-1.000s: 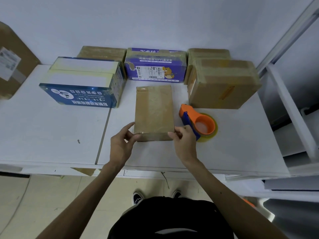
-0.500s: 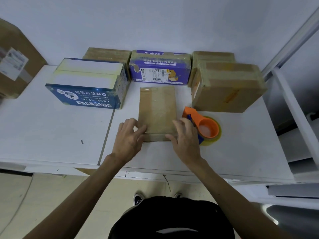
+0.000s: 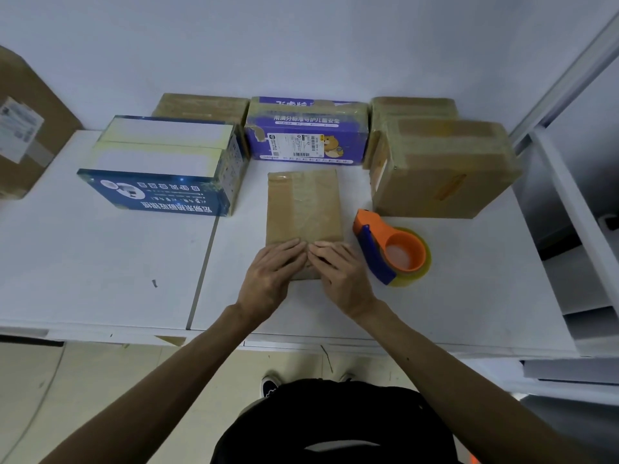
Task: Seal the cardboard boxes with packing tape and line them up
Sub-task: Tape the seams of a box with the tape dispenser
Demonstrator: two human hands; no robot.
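Fingers (image 3: 288,248) of the left hand (image 3: 271,279) and right hand (image 3: 339,276) lie straight, pressing tape (image 3: 311,202) flat on the near end of the small brown box (image 3: 303,209) in the middle of the table (image 3: 100,262); next, likely, slide it far into line.

Ahead of you a plain pale wall (image 3: 301,45) fills the top of the frame. Below it your white desk (image 3: 100,279) spans the middle, and a dark seam (image 3: 204,262) splits it into two panels. A white shelf frame (image 3: 576,202) stands at the right edge, and beige floor tiles (image 3: 83,396) show at lower left.
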